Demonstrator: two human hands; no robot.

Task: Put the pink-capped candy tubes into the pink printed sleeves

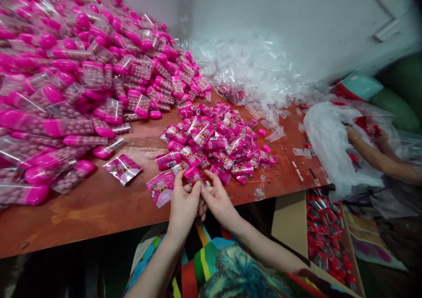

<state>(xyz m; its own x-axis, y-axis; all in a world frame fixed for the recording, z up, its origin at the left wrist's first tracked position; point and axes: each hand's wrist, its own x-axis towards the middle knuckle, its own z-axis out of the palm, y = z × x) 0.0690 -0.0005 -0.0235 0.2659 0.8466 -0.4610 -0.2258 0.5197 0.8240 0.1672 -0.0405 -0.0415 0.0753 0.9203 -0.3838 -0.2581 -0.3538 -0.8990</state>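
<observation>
Near the table's front edge, my left hand (pixel 184 203) and my right hand (pixel 220 201) pinch a small candy box in a pink printed sleeve (pixel 193 175) between fingers and thumbs. Part of the box is hidden behind my fingers. Beside my left hand lies a stack of flat pink printed sleeves (pixel 161 186). Just beyond my hands rises a heap of sleeved candy boxes (pixel 214 135). Another pile of flat sleeves (pixel 123 168) rests further left.
A tall mound of clear candy boxes with pink lids (pixel 99 74) covers the left of the wooden table (pixel 108 201). Clear empty boxes (pixel 250 65) are heaped at the back. At right, another person's arm (pixel 379 157) reaches into a plastic bag (pixel 329 135), above a carton (pixel 290 219) of red-lidded boxes.
</observation>
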